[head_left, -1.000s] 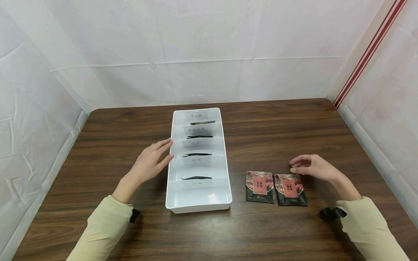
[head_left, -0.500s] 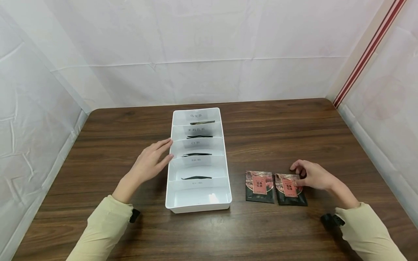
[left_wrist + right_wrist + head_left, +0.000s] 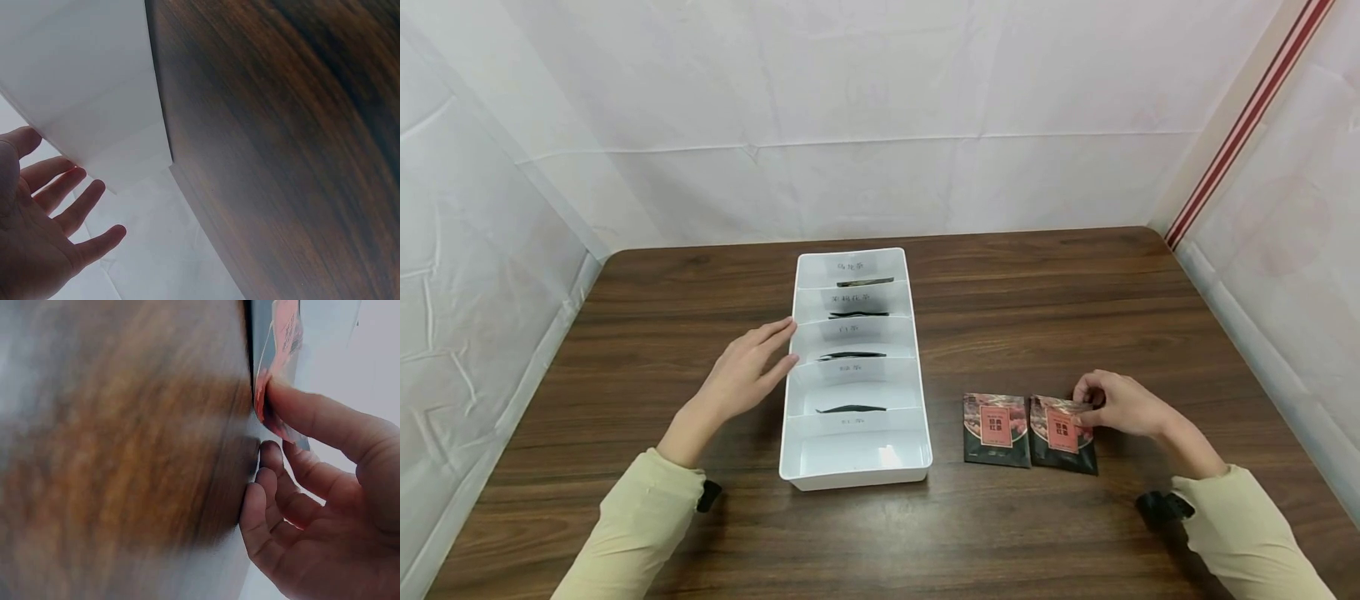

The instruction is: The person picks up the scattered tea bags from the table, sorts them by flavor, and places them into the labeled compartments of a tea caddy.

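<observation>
My right hand pinches the upper right corner of a dark tea sachet with a reddish label. In the right wrist view the thumb lies on the printed face of that tea sachet, fingers behind its edge, and the corner curls up. Just left of it, a matching second sachet lies flat on the table. At the long white divided box, my left hand touches the left rim with fingers extended. The left wrist view shows thumb and fingertips along the rim of the box.
Several compartments of the box carry handwritten labels, and thin dark sachets stand on edge against the dividers. The nearest compartment shows a bare floor. White sheeting borders the brown wooden table at the back and sides.
My right hand has come down onto the right sachet and taken its corner. That sachet has shifted slightly left, close against the other one. The left hand and box have stayed put.
</observation>
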### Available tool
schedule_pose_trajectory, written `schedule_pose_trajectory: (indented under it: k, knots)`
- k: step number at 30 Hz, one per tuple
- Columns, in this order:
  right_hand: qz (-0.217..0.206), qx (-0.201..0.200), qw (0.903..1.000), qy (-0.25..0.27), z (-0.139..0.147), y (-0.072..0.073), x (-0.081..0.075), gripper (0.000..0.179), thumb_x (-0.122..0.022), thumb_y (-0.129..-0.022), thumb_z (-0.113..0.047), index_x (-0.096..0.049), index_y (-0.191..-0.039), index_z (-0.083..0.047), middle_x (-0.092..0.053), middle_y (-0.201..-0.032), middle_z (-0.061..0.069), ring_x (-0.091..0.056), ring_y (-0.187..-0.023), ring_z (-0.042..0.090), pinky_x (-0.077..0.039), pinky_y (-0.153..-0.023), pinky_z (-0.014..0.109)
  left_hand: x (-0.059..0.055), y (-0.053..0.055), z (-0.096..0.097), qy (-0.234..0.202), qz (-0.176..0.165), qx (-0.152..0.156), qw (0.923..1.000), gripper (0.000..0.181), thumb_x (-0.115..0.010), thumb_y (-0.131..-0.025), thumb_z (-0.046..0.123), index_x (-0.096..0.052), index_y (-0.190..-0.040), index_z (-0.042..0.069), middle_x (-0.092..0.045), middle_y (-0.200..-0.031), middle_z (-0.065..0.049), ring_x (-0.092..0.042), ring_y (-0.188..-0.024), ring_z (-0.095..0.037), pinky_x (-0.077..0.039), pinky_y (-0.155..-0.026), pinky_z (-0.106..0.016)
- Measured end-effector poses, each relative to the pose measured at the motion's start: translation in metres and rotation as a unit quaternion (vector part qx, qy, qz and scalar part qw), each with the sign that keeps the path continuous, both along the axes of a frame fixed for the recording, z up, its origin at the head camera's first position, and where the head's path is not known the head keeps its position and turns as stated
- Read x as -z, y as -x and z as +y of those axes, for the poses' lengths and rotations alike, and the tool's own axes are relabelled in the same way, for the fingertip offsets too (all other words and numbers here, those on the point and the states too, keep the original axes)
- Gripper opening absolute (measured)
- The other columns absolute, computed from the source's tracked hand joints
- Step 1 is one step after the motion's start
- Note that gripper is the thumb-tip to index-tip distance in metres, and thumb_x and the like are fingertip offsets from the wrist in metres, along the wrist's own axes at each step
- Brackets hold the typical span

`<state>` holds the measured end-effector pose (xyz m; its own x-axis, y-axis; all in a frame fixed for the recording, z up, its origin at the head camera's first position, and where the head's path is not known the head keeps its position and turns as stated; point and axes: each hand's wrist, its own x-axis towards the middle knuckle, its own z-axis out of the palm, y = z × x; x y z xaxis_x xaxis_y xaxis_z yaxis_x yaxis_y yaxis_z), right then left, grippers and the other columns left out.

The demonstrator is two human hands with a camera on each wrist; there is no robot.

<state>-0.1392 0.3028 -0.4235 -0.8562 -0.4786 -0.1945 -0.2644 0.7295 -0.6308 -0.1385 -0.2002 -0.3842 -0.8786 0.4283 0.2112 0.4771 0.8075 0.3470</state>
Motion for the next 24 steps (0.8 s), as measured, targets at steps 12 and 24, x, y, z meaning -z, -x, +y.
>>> schedule_pose_trajectory:
  k: [12, 24]
  knots:
    - [-0.017, 0.098, 0.9864, 0.130, 0.007, 0.002, -0.005, 0.020, -0.061, -0.085, -0.021, -0.058, -0.093, -0.002, -0.058, -0.081, 0.010, -0.056, -0.068, 0.024, -0.046, -0.057, 0.034, 0.001, 0.000, 0.000, -0.006, 0.011, 0.005, 0.9999, 0.046, -0.054, -0.089, 0.021, -0.045, -0.126, -0.005, -0.041, -0.130, -0.018, -0.040, -0.114, -0.037, -0.030, -0.089, -0.053]
    - [0.048, 0.155, 0.9659, 0.202, -0.004, 0.001, -0.044, 0.019, -0.061, -0.085, -0.019, -0.059, -0.095, -0.003, -0.060, -0.083, 0.006, -0.056, -0.071, 0.024, -0.048, -0.058, 0.032, 0.001, 0.001, -0.001, -0.012, 0.020, 0.013, 0.9996, 0.045, -0.053, -0.089, 0.021, -0.046, -0.125, -0.006, -0.043, -0.128, -0.018, -0.042, -0.112, -0.036, -0.032, -0.087, -0.054]
